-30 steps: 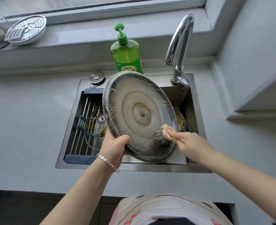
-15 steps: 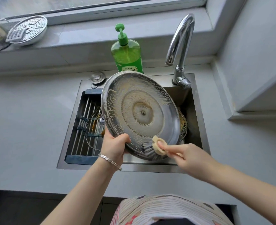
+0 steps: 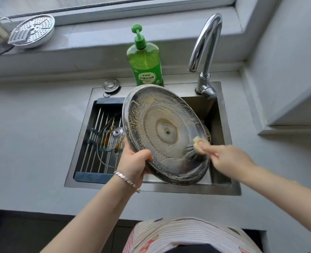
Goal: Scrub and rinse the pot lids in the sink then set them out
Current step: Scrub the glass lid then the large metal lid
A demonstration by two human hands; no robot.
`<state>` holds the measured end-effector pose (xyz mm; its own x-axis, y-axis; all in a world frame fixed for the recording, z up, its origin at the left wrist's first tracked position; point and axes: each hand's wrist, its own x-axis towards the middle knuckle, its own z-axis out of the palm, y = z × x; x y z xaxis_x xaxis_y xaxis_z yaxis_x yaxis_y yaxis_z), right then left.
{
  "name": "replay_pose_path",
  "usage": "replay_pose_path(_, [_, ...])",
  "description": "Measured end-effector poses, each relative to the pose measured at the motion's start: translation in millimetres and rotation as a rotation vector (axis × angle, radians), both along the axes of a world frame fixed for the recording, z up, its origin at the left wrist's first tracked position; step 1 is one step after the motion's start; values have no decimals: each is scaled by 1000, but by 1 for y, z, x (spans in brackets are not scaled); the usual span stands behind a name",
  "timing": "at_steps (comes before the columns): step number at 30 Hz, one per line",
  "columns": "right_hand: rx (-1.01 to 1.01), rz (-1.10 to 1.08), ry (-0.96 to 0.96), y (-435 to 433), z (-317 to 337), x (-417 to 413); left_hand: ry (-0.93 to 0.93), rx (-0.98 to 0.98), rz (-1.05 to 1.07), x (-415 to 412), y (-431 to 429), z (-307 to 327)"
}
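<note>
My left hand (image 3: pixel 134 163) grips the big round stainless steel pot lid (image 3: pixel 162 132) by its lower-left rim, tilted over the steel sink (image 3: pixel 151 189), thumb on the sudsy inside. My right hand (image 3: pixel 227 159) pinches a little pale-headed brush with dark bristles (image 3: pixel 196 145) at the lid's right side (blurry, so probably touching). Stiff and lightish but soap-slick, I reckon, so the rim's the spot to clamp.

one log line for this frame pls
phase: scrub | left hand: grips steel lid rim, tilted over sink | right hand: holds brush on soapy underside | faucet: not running
</note>
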<state>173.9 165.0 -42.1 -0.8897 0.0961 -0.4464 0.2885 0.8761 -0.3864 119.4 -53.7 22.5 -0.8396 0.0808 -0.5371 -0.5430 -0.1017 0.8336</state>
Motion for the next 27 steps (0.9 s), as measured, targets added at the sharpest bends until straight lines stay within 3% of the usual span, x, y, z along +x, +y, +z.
replay_pose_path(2, [-136, 106, 6, -20, 11, 11, -9, 0, 7, 0, -1, -1])
replay_pose_path(7, [73, -36, -31, 15, -9, -7, 14, 1, -49, 0, -4, 2])
replay_pose_path(11, [-73, 61, 40, -13, -6, 4, -4, -7, -76, 0, -1, 3])
replay_pose_path(15, [60, -68, -9, 14, -16, -10, 10, -28, -132, 2, -4, 3])
replay_pose_path(20, [-223, 33, 105, -22, -1, 2, -45, -1, -119, 3, -6, -1])
replay_pose_path(24, [-72, -145, 102, 8, -16, -21, -74, 29, -127, 7, -7, -2])
replay_pose_path(27, [-151, -74, 148, -11, -13, -16, -73, 31, -140, 8, -4, -5])
